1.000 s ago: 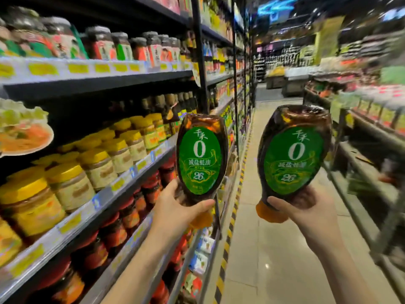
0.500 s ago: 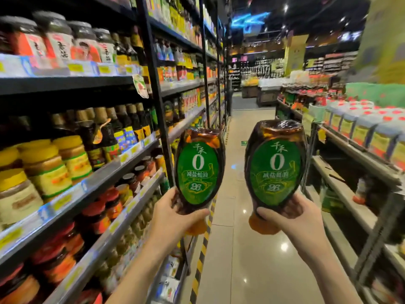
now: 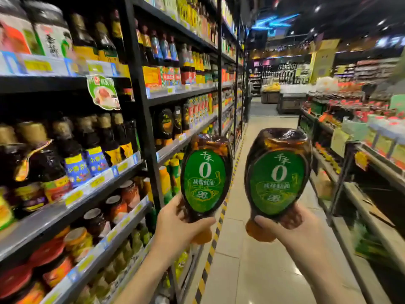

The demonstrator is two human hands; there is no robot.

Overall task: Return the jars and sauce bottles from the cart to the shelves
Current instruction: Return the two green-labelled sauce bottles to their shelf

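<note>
I hold two alike dark squeeze bottles of sauce, each with a green oval label and an orange cap pointing down. My left hand (image 3: 175, 224) grips the neck of the left sauce bottle (image 3: 206, 176). My right hand (image 3: 300, 229) grips the neck of the right sauce bottle (image 3: 277, 176). Both bottles are raised side by side over the aisle floor, just right of the left shelves (image 3: 140, 119). On a middle shelf of the second bay stand similar dark bottles (image 3: 165, 125). No cart is in view.
The left shelving unit runs down the aisle, packed with dark sauce bottles (image 3: 72, 150) and red-lidded jars (image 3: 94, 222). A yellow-black floor stripe (image 3: 217, 233) edges it. Lower racks (image 3: 368, 189) line the right side. Tiled aisle floor (image 3: 260, 270) stretches ahead.
I have moved forward along the aisle: the yellow-lidded jars have slid out of view on the left and dark bottles now fill those shelves. Both bottles stay gripped.
</note>
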